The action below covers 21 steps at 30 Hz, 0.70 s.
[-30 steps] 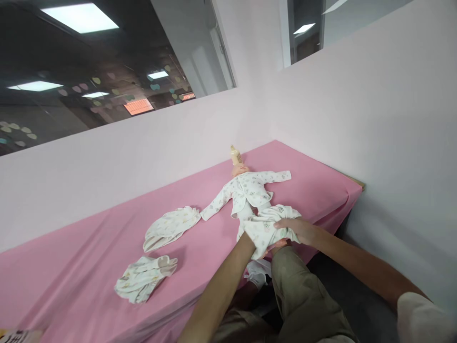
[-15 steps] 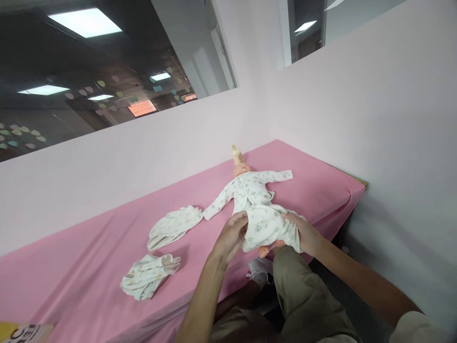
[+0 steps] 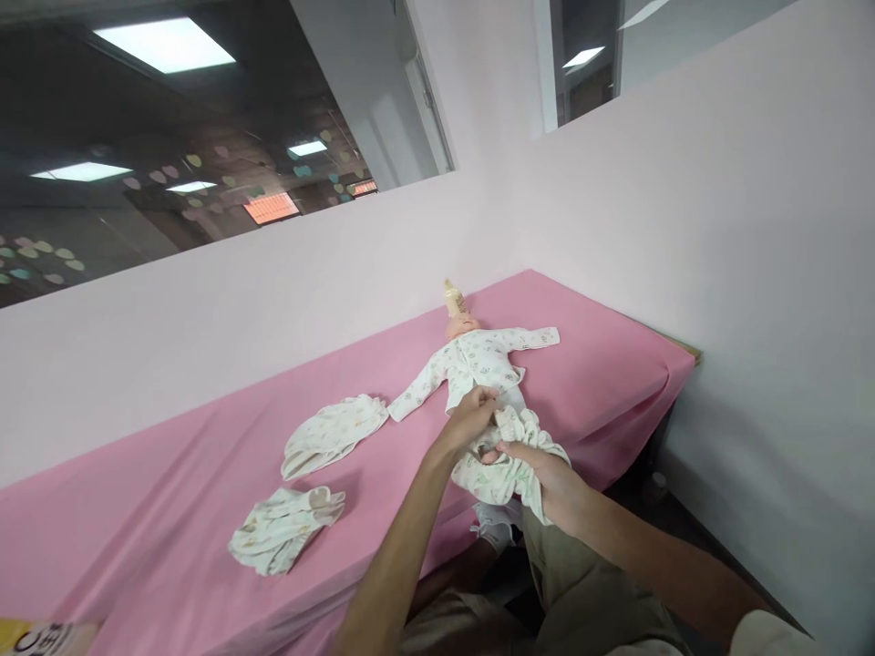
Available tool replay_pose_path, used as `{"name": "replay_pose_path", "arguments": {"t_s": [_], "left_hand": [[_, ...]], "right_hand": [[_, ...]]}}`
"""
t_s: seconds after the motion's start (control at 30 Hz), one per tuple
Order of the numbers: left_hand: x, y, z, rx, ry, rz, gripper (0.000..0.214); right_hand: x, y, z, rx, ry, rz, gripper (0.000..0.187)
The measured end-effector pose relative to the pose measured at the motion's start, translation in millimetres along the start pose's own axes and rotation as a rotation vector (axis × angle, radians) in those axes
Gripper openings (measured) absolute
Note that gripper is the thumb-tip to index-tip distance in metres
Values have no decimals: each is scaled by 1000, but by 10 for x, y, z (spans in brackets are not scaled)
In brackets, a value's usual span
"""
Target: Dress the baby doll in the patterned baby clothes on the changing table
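Note:
A baby doll (image 3: pixel 465 324) lies on its back on the pink-covered table (image 3: pixel 602 364), dressed in a white patterned long-sleeved top (image 3: pixel 482 358) with its sleeves spread. White patterned baby pants (image 3: pixel 499 483) are bunched around the doll's lower body at the table's front edge. My left hand (image 3: pixel 471 421) is closed at the upper left of the bunched cloth, its fingertips partly hidden. My right hand (image 3: pixel 561 483) grips the pants from the right, thumb on top. Between the hands, a bit of the doll's foot or leg (image 3: pixel 489 456) shows through the cloth.
A baby bottle (image 3: pixel 454 299) stands behind the doll's head by the wall. Two folded white cloth garments, one farther back (image 3: pixel 334 435) and one nearer (image 3: pixel 285 530), lie to the left. A yellow-and-white package (image 3: pixel 45 636) is at the lower left corner.
The pants, spread flat between my hands before, are now bunched up. My left hand has moved up and right toward the doll's waist; my right hand has shifted down and left.

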<state>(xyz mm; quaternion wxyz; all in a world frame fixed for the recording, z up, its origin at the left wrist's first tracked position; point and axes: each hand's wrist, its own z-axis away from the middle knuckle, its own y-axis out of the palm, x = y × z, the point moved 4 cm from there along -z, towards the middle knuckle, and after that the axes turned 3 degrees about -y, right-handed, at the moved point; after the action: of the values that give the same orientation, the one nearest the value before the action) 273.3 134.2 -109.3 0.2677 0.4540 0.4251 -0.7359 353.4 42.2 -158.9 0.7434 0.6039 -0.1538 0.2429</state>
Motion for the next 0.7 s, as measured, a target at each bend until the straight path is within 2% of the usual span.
{"name": "replay_pose_path", "arguments": {"t_s": [0.1,0.17,0.23,0.33,0.4,0.5,0.6,0.7], "left_hand": [[-24,64,-249,-82,7,-389,21],[-64,150,-390,-105,7,-644,27],[-103,240,-508,-114,-27,-758,40],[-123,365,-634,-83,-116,-799,80],[-114,410,-674,-75,-155,-806,94],[-101,396,-678,-102,-126,-777,92],[-104,307,-661,-181,-70,-726,78],[-94,216,-667,-277,-97,-516,66]], "right_hand": [[-49,-14,28,3,1,9,22],[-72,-17,42,5,11,9,21],[-85,-4,52,19,23,11,21],[-92,30,67,15,52,-2,23],[-87,51,78,3,60,-17,23],[-94,44,98,3,57,9,23],[-141,-28,119,11,39,133,23],[-210,-102,132,37,22,265,19]]}}
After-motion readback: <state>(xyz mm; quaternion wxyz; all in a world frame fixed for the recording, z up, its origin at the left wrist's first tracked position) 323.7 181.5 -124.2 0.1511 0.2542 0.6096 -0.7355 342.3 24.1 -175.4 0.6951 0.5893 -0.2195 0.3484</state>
